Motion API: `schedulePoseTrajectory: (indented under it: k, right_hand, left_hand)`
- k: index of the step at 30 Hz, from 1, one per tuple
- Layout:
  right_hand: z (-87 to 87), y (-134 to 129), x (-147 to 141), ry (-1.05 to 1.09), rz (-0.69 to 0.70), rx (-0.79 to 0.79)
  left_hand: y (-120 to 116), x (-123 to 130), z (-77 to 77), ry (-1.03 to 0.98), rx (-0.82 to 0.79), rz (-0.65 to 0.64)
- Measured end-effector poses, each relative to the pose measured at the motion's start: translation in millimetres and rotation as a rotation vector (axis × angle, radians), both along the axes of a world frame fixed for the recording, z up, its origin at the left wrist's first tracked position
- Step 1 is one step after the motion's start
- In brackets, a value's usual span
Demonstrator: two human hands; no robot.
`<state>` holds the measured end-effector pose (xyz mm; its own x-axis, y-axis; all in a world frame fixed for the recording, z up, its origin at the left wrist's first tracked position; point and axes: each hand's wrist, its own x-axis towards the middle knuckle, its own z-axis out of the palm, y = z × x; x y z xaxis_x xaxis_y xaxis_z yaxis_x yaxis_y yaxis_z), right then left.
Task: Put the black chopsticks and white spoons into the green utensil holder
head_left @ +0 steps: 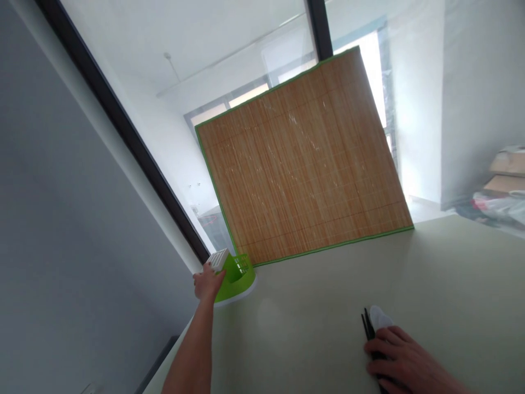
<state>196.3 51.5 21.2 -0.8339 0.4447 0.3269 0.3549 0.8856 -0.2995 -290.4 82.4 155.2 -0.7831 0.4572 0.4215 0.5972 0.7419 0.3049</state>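
At the far left corner of the table stands a bright green utensil holder (235, 288) with a white slotted section, a grid-like side and a white base. My left hand (208, 282) is closed around its white slotted part, the arm stretched out. Low on the right, my right hand (396, 355) curls over a pair of black chopsticks (368, 326), their thin tips pointing away from me. Beside them a white rounded piece (379, 317), like a spoon's bowl, sticks out from under my fingers; the rest of it is hidden.
A brown bamboo mat (303, 164) with green edging leans upright against the glass at the back of the pale table (307, 306). A grey wall (82, 219) and a dark window frame (135, 142) border the left. Beyond the glass, cardboard boxes (508, 163) are piled at the right.
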Motion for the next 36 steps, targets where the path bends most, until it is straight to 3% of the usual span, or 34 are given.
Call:
schedulePoseTrajectory:
  k: [4,7,15,24,30,36]
  right_hand:
    - [1.0,0.4,0.9,0.021,0.009,-0.041]
    - [0.6,1.4,0.9,0.003,0.016,-0.057]
    - [0.1,1.0,-1.8,-0.008,-0.001,-0.029]
    - [0.2,-4.3,-5.6,0.062,-0.057,0.003]
    - [-6.2,-0.6,-5.0,0.062,-0.051,0.007]
    - [-16.9,0.0,-8.7,0.082,-0.089,0.028]
  left_hand:
    - [0.5,8.9,-4.2,0.019,-0.014,-0.014]
    - [4.3,33.4,-8.0,0.059,-0.004,-0.078]
    - [30.6,157.0,-17.4,0.08,0.074,-0.394]
    - [50.7,291.7,-23.8,0.171,0.101,-0.661]
    - [56.9,352.2,-20.3,0.229,0.021,-0.791]
    - [44.9,384.7,-21.7,0.232,-0.048,-0.818]
